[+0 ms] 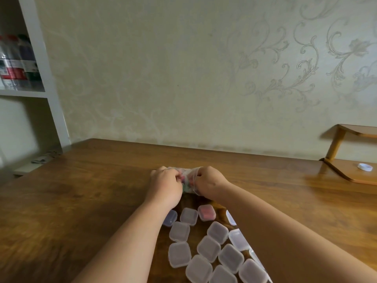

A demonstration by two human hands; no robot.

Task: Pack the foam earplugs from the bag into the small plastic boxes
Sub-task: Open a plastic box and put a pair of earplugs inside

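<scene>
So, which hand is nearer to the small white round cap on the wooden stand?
Right. The small white round cap lies far to the right of the right hand, which grips the clear plastic bag; the left hand grips the bag's other side, farther away.

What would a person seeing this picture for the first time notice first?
The left hand and right hand, in the middle of the wooden table, both grip a small clear bag with coloured earplugs inside. Then the cluster of closed translucent boxes between the forearms; a pink-filled box sits at its far edge.
</scene>
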